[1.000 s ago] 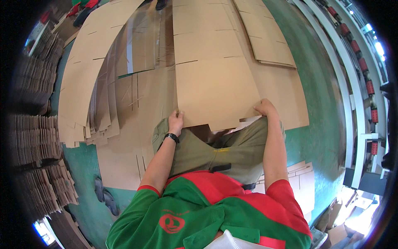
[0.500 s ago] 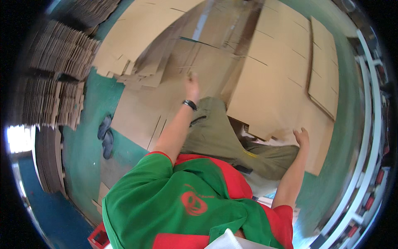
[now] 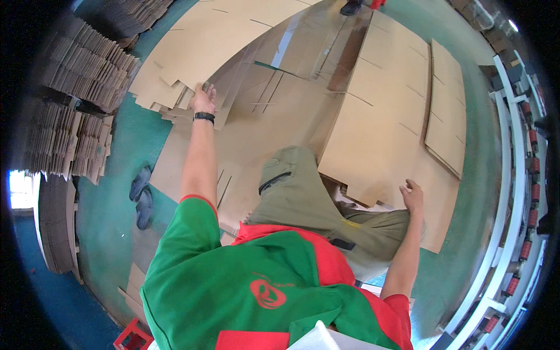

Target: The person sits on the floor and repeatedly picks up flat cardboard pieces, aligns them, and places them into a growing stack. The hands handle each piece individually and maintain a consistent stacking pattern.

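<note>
My left hand point(image 3: 203, 100), wearing a dark wristband, reaches to the near end of a stack of flat cardboard sheets point(image 3: 233, 35) at the far left. Its fingers are apart at the stack's edge; no sheet looks lifted. My right hand point(image 3: 413, 197) hangs above my right thigh, fingers loosely bent and apart, with nothing in it. Near it lies the right-hand stack of slotted cardboard sheets point(image 3: 373, 116), with a narrower cardboard piece point(image 3: 446, 108) on its right side. Between the stacks, a large brown cardboard sheet point(image 3: 291, 111) lies flat before my knee.
Tall stacks of folded cardboard point(image 3: 76, 64) stand at the left. A pair of dark slippers point(image 3: 142, 198) lies on the green floor. A white metal frame with rollers point(image 3: 513, 233) runs along the right. A red plastic object point(image 3: 133, 337) sits at lower left; someone's dark shoe point(image 3: 350, 7) shows far ahead.
My left hand has moved left, from over the middle sheet to the left stack's edge. My right hand has shifted slightly left and down. A shoe now shows at the top.
</note>
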Available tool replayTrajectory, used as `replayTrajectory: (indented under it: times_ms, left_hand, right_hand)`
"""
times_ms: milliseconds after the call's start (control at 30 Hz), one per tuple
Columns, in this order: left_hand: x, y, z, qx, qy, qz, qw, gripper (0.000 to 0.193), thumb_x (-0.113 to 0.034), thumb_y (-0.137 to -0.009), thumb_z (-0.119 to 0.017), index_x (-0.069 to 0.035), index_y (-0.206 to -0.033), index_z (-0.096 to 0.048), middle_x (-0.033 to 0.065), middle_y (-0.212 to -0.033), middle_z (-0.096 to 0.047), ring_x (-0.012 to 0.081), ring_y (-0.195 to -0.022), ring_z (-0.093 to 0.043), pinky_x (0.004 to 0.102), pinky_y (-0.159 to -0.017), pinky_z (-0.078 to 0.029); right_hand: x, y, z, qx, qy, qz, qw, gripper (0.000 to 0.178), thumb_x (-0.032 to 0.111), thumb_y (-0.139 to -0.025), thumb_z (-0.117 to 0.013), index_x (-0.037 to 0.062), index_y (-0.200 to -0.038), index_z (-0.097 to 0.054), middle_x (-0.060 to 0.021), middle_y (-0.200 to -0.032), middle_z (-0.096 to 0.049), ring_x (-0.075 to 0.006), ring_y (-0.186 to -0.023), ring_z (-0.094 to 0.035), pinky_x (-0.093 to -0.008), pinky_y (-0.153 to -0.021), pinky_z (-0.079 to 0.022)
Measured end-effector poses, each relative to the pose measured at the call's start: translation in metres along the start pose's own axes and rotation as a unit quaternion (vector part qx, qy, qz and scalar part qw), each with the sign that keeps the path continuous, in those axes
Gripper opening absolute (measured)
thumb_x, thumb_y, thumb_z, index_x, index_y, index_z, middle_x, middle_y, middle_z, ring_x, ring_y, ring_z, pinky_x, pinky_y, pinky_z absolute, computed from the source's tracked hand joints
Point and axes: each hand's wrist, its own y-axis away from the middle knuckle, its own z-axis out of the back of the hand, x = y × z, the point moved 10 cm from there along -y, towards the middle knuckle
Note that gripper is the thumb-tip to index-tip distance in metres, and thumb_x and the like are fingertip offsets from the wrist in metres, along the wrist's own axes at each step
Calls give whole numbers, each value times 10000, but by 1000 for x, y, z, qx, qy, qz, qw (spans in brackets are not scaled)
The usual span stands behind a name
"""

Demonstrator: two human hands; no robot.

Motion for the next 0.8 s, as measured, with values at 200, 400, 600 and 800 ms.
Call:
replayTrajectory:
  times_ms: [200,400,600,800]
  left_hand:
    - [101,172,-30,169,-1,143,975,141,-180,-972,-538,-45,-981,-578,77,-955,-641,204,-876,-635,330,-739,-560]
    - [210,355,-60,302,-125,302,896,185,-224,-954,-603,-55,-1029,-603,51,-974,-648,191,-867,-637,340,-779,-542]
    - [216,425,-80,398,-160,386,817,357,-267,-959,-606,-33,-1219,-537,82,-1108,-630,174,-851,-650,316,-738,-553]
    - [125,365,-61,414,-490,-8,767,281,-249,-949,-620,4,-1072,-620,53,-784,-643,101,-619,-528,231,-558,-436]
  right_hand:
    - [165,33,-83,155,-392,44,906,427,241,-926,-612,4,-1278,-567,-140,-1144,-662,-197,-912,-664,-311,-794,-527]
    - [289,10,-120,244,-581,-43,775,553,306,-930,-628,-22,-1346,-469,-149,-1144,-636,-184,-1031,-619,-339,-827,-527]
    - [261,-19,-112,189,-560,-40,806,376,183,-905,-649,-17,-1215,-578,-83,-1027,-669,-168,-891,-649,-319,-765,-544]
    - [149,-15,-44,129,-578,-47,805,347,111,-887,-656,-16,-1203,-589,-58,-1000,-688,-131,-861,-655,-269,-776,-538]
